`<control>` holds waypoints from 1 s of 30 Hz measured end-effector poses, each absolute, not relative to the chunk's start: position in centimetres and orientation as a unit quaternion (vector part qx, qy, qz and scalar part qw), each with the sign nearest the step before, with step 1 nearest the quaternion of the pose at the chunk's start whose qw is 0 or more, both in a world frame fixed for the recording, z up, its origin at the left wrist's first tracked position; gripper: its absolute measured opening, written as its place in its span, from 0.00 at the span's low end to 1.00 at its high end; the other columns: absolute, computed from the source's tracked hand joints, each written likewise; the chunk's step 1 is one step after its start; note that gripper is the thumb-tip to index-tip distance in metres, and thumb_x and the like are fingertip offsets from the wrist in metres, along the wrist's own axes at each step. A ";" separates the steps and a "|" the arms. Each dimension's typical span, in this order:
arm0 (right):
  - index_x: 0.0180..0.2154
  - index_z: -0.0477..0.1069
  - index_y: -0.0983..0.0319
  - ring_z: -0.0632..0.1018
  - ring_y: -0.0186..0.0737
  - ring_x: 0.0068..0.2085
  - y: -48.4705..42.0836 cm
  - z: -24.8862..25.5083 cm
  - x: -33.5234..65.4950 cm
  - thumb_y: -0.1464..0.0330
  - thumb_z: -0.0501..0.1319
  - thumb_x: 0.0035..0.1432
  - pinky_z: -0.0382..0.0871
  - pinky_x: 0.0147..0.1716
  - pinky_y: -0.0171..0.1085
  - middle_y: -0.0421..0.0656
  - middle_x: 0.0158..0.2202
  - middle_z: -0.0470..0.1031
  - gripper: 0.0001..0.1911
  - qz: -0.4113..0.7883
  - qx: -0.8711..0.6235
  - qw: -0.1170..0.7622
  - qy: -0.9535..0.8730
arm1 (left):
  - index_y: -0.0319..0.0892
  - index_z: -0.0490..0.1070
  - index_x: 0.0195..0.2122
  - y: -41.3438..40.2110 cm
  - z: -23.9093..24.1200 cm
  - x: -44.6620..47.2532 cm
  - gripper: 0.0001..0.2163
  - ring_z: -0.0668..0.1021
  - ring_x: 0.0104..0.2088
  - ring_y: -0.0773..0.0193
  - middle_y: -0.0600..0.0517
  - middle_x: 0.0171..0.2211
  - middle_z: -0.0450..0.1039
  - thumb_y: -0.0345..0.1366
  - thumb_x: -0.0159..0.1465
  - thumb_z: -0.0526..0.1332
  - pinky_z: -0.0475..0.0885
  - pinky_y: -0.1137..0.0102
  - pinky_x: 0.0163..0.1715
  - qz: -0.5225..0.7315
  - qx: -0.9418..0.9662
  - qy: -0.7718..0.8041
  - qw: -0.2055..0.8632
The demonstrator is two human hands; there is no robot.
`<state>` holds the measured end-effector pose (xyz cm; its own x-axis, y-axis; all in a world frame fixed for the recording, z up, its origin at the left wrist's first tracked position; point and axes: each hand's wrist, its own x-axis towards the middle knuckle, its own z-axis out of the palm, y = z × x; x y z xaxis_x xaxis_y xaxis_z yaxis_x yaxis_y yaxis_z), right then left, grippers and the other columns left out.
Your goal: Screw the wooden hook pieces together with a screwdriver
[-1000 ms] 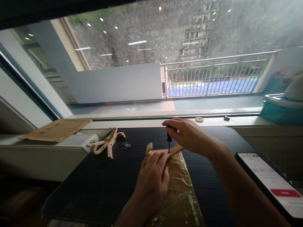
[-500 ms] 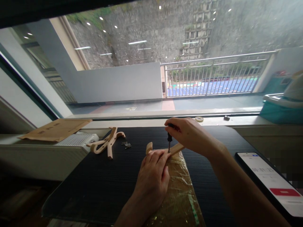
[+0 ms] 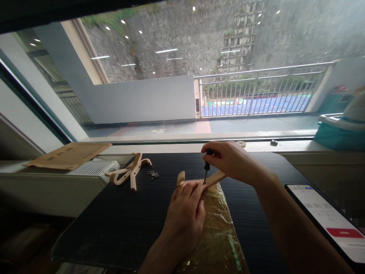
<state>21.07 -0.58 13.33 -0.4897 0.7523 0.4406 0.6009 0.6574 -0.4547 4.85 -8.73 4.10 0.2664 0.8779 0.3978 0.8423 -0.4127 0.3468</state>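
Black grained table (image 3: 119, 220), white sill (image 3: 159, 148) beyond the hands. Right hand (image 3: 228, 160) pinches a screwdriver (image 3: 207, 166), tip at the wooden piece (image 3: 216, 179) under left hand (image 3: 185, 213), fingers together; its grip can't be told. Taped package (image 3: 218, 232) beneath. Screws (image 3: 154, 174), wooden parts (image 3: 133, 179), radiator (image 3: 91, 166) leftward; phone (image 3: 322, 217) right.

Looks like a black table (image 3: 114, 226) with thin lines. Seen from its middle, has curvy wooden pieces (image 3: 133, 183) at ten o'clock, little metal screws (image 3: 154, 174) at eleven, a phone (image 3: 321, 213) at three, and a shiny wrapped pack (image 3: 218, 220) toward six.
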 end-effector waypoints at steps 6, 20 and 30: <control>0.37 0.75 0.60 0.68 0.31 0.24 -1.1 13.6 21.0 0.66 0.55 0.58 0.54 0.24 0.33 0.38 0.23 0.73 0.11 0.105 -0.383 0.309 -0.864 | 0.44 0.64 0.53 -8.7 4.2 4.9 0.20 0.67 0.54 0.58 0.48 0.53 0.65 0.26 0.60 0.52 0.61 0.55 0.58 0.265 0.796 0.543 0.033; 0.32 0.74 0.61 0.65 0.29 0.23 -0.5 13.4 21.2 0.64 0.54 0.59 0.54 0.24 0.32 0.36 0.22 0.70 0.12 0.106 -0.390 0.316 -0.858 | 0.45 0.65 0.53 -8.7 4.3 4.9 0.20 0.67 0.53 0.57 0.48 0.52 0.66 0.25 0.59 0.52 0.63 0.54 0.57 0.269 0.795 0.543 0.034; 0.43 0.72 0.59 0.69 0.30 0.26 -1.6 13.7 20.6 0.69 0.52 0.59 0.57 0.27 0.32 0.38 0.29 0.75 0.13 0.140 -0.361 0.287 -0.876 | 0.45 0.64 0.54 -8.9 4.2 4.9 0.20 0.67 0.54 0.57 0.48 0.52 0.65 0.26 0.60 0.51 0.62 0.54 0.57 0.266 0.798 0.539 0.034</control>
